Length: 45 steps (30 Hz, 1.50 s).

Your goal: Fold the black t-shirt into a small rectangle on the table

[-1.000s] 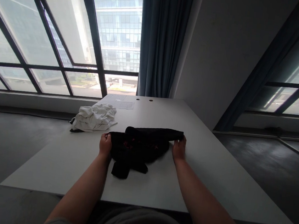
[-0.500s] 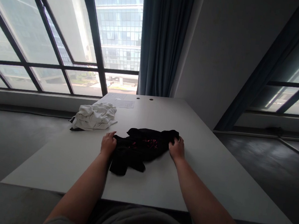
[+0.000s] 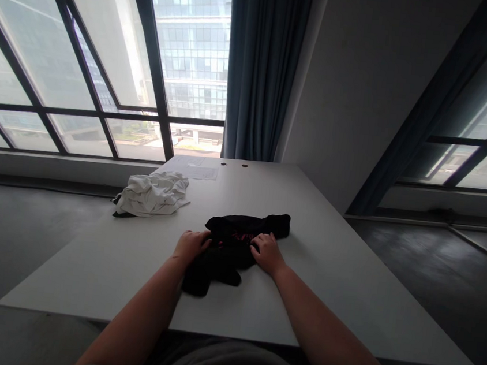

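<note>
A black garment with a pink-red print lies crumpled on the white table in front of me. Its exact kind cannot be made out. My left hand is at its left edge, fingers curled onto the cloth. On the right part of the print, my right hand has its fingers bent into the fabric. The two hands are a short way apart, and the print between them is partly bunched. Beyond my right hand, one end of the garment sticks out to the upper right.
A heap of white cloth rests at the table's left edge, with something dark under it. Sheets of paper lie at the far end, near two round holes. Windows, a blue curtain and a grey wall stand behind.
My right hand has let go of the garment's right end and moved left onto its middle. My left hand has shifted a little right. The garment is more bunched together.
</note>
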Available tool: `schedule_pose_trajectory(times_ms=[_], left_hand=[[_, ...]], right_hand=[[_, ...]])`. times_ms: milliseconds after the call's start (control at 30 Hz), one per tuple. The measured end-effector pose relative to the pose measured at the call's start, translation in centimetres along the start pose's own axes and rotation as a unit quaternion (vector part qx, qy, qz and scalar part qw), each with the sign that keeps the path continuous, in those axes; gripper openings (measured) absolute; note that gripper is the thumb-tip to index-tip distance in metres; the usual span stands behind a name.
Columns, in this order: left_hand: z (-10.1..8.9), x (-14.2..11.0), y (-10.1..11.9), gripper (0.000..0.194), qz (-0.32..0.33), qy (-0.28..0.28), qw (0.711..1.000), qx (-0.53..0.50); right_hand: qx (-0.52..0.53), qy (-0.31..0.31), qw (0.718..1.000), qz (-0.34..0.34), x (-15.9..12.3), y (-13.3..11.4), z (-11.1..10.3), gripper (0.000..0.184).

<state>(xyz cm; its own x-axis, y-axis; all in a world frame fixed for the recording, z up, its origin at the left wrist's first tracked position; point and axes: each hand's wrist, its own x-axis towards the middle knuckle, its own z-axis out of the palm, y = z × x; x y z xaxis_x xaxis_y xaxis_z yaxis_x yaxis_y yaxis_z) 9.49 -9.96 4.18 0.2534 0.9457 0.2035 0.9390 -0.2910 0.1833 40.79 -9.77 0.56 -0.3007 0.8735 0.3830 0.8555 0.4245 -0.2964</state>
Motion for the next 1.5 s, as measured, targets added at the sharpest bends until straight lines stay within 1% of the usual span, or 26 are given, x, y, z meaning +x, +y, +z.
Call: schedule_pose_trajectory(times_ms=[100,167,267,300,333,367,400,433,500,533,600,667,700,733,800,833,867,900,1000,1133,1200,1233,1300,1367,1433,1500], left_hand=[[-1.0,-0.6,0.8,0.033,-0.007,-0.035,0.999,0.021],[-1.6,-1.0,1.0,0.036,-0.003,-0.074,0.997,0.003],[-2.0,-1.2,0.7,0.043,-0.014,-0.160,0.985,-0.060],[-2.0,-1.1,0.6,0.045,-0.026,-0.179,0.981,-0.071],[-1.9,-0.9,0.7,0.046,-0.039,-0.184,0.980,-0.072],[-1.7,-0.6,0.8,0.046,-0.053,-0.171,0.982,-0.067],[-1.6,-0.2,1.1,0.047,-0.068,-0.145,0.985,-0.062],[-1.3,0.3,1.4,0.053,-0.079,-0.112,0.988,-0.064],[-0.9,1.5,2.5,0.080,-0.090,-0.056,0.991,-0.086],[-0.7,2.2,3.1,0.094,-0.088,-0.043,0.990,-0.100],[-0.3,3.5,4.2,0.111,-0.065,-0.052,0.990,-0.117],[0.1,4.5,5.2,0.117,-0.031,-0.084,0.989,-0.114],[0.4,4.9,5.5,0.113,-0.015,-0.095,0.990,-0.107],[0.6,5.3,5.7,0.103,-0.003,-0.097,0.990,-0.099],[0.9,6.0,5.4,0.072,0.004,-0.081,0.993,-0.085],[0.9,6.4,4.9,0.058,0.001,-0.070,0.994,-0.083],[0.7,6.8,4.2,0.049,-0.007,-0.059,0.995,-0.082],[0.5,7.3,3.3,0.045,-0.020,-0.048,0.995,-0.081],[-1.0,8.8,-0.6,0.050,-0.077,0.000,0.994,-0.072],[-2.9,9.7,-5.9,0.052,-0.148,0.061,0.985,-0.057],[-3.2,9.5,-7.5,0.052,-0.169,0.074,0.982,-0.048],[-3.1,9.2,-7.9,0.053,-0.180,0.079,0.980,-0.043],[-2.4,8.4,-7.9,0.057,-0.199,0.089,0.975,-0.030],[-1.1,7.2,-7.0,0.058,-0.196,0.093,0.976,-0.020],[0.7,5.6,-5.4,0.053,-0.156,0.080,0.984,-0.024],[2.5,3.9,-3.6,0.053,-0.109,0.052,0.992,-0.038]], right_hand=[[-0.046,0.025,0.997,0.056,-0.1,1.5,-0.5,0.017],[-0.073,0.054,0.991,0.102,-0.1,2.7,-0.7,0.018],[-0.092,0.090,0.977,0.167,-0.3,4.6,-0.6,0.030],[-0.088,0.093,0.974,0.185,-0.3,5.1,-0.4,0.036],[-0.079,0.091,0.973,0.199,-0.3,5.6,-0.2,0.041],[-0.069,0.087,0.972,0.206,-0.3,6.0,0.1,0.046],[-0.060,0.085,0.972,0.209,-0.2,6.3,0.4,0.051],[-0.053,0.086,0.973,0.210,-0.2,6.5,0.6,0.054],[-0.044,0.092,0.973,0.208,-0.1,6.6,1.0,0.059],[-0.042,0.095,0.973,0.208,0.0,6.7,1.1,0.061],[-0.037,0.095,0.972,0.214,0.0,6.8,1.3,0.066],[-0.033,0.095,0.970,0.223,0.0,7.1,1.4,0.071],[-0.030,0.098,0.968,0.229,0.0,7.4,1.4,0.072],[-0.027,0.103,0.966,0.235,0.0,7.7,1.4,0.074],[-0.016,0.120,0.962,0.244,-0.1,8.6,1.3,0.076],[-0.009,0.131,0.960,0.246,-0.1,9.1,1.2,0.077],[-0.002,0.141,0.958,0.248,-0.2,9.7,1.1,0.079],[0.005,0.151,0.957,0.250,-0.2,10.3,1.0,0.080],[0.013,0.166,0.951,0.261,-0.3,11.9,0.7,0.086],[0.006,0.142,0.951,0.273,-0.4,13.3,0.2,0.088],[-0.007,0.116,0.953,0.279,-0.3,13.6,0.1,0.084],[-0.017,0.101,0.954,0.283,-0.4,13.8,0.0,0.080],[-0.041,0.077,0.952,0.294,-0.5,13.8,-0.2,0.071],[-0.062,0.075,0.949,0.298,-0.6,13.7,-0.5,0.063],[-0.076,0.098,0.951,0.282,-0.8,13.2,-0.7,0.059],[-0.084,0.131,0.959,0.236,-0.8,12.2,-0.9,0.057]])
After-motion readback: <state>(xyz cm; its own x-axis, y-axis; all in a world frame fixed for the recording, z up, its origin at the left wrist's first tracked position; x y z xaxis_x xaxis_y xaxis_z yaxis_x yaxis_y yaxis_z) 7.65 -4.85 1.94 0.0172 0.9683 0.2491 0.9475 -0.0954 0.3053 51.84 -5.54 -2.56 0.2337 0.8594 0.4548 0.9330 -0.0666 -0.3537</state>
